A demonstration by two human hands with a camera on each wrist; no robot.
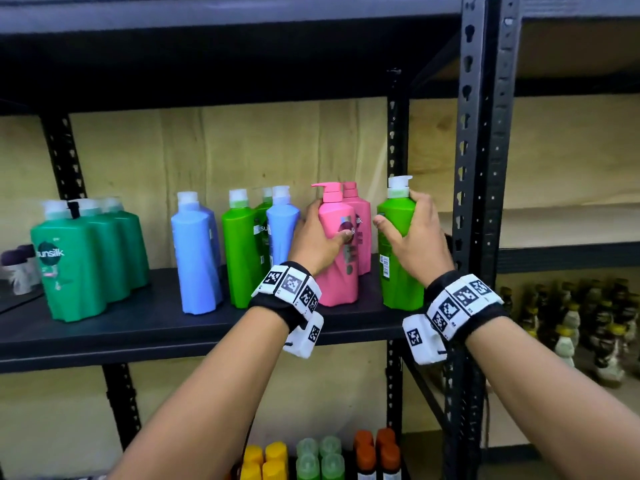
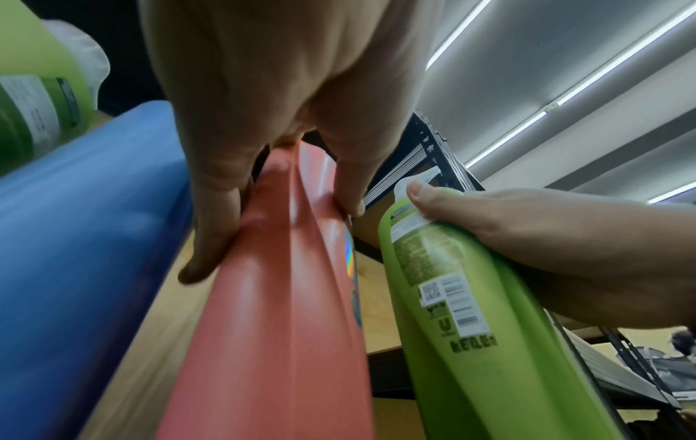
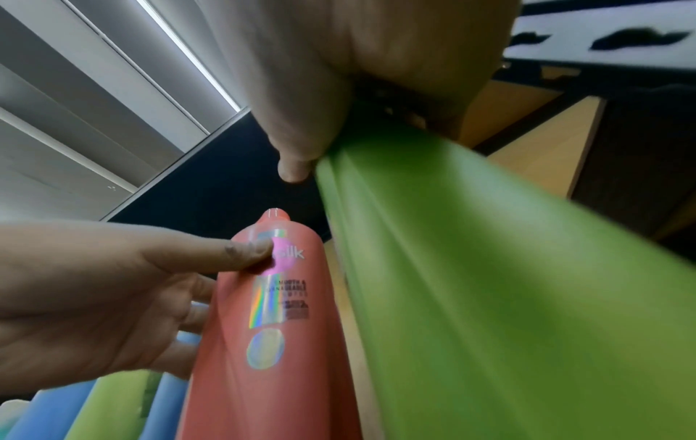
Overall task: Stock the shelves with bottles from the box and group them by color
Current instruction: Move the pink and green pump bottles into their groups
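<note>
Left hand gripping pink bottle, right hand gripping light-green bottle; best kept upright, moved to matching colors.

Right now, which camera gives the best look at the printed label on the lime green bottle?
The left wrist view: the lime green bottle shows its back label sharply, barcode included. The head view shows only a sliver of label at the bottle's edge; the right wrist view shows blurred plain green under the right hand.
</note>
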